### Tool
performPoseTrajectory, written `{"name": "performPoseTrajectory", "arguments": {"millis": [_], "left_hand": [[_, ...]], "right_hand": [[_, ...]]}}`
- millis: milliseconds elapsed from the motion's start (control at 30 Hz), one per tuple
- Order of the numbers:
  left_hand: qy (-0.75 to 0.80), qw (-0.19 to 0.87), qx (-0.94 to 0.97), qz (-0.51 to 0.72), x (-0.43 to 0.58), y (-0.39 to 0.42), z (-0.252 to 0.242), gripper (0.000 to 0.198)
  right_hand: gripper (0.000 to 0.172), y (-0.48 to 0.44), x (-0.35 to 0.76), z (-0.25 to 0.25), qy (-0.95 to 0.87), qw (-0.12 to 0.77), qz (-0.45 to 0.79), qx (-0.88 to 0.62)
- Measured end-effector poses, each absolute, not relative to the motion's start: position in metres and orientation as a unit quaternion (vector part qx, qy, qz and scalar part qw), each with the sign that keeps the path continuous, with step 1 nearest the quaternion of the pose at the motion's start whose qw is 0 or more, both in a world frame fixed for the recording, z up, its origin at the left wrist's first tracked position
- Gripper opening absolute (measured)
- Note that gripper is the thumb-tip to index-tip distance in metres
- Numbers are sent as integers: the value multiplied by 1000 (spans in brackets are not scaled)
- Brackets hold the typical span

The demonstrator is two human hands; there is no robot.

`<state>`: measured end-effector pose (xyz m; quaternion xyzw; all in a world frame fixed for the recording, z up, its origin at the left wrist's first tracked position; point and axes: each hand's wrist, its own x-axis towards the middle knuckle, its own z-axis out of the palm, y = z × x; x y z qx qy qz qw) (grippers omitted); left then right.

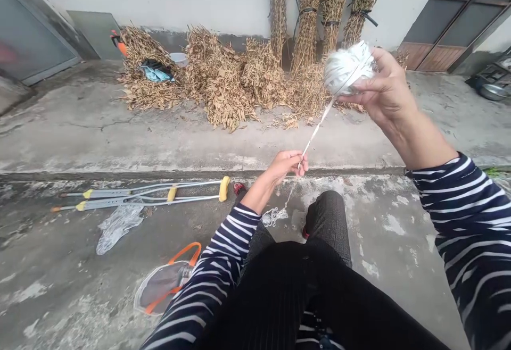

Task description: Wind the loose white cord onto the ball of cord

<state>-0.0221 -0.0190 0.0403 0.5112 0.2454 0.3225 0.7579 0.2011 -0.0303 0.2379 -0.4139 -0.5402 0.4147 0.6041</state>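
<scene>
My right hand (383, 89) is raised at the upper right, its fingers wrapped round a ball of white yarn (347, 69). From the ball's underside a taut strand (317, 129) slants down to my left hand (287, 166). There the strand is pinched between thumb and fingers, lower and nearer the middle of the view. Below that hand the strand hangs on toward a loose white tangle (275, 216) between my legs, near the ground.
Left on the ground lie a crutch (151, 193), a clear plastic bag (118, 227) and a mesh bag with orange handles (162, 283). Beyond a low concrete step (159, 148) are heaps of dry stalks (219, 73) and tied bundles (309, 17) against the wall.
</scene>
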Motion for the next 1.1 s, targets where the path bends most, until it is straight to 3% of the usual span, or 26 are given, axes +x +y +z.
{"name": "performPoseTrajectory", "arguments": {"millis": [200, 467, 667, 867, 967, 1100], "left_hand": [[180, 825, 459, 278, -31, -36, 38, 35], [111, 850, 414, 306, -25, -59, 74, 37], [209, 809, 369, 407, -25, -35, 88, 14], [240, 813, 295, 441, -23, -27, 66, 9], [231, 826, 290, 424, -20, -32, 59, 8], [237, 836, 308, 387, -24, -33, 58, 9]], "right_hand": [[73, -24, 208, 219, -621, 581, 315, -421], [49, -19, 200, 143, -732, 473, 168, -461], [54, -42, 181, 80, -713, 413, 310, -475], [65, -58, 168, 60, -628, 416, 482, -448], [73, -62, 162, 52, -610, 401, 498, -467], [62, -62, 161, 44, -612, 390, 458, -515]]}}
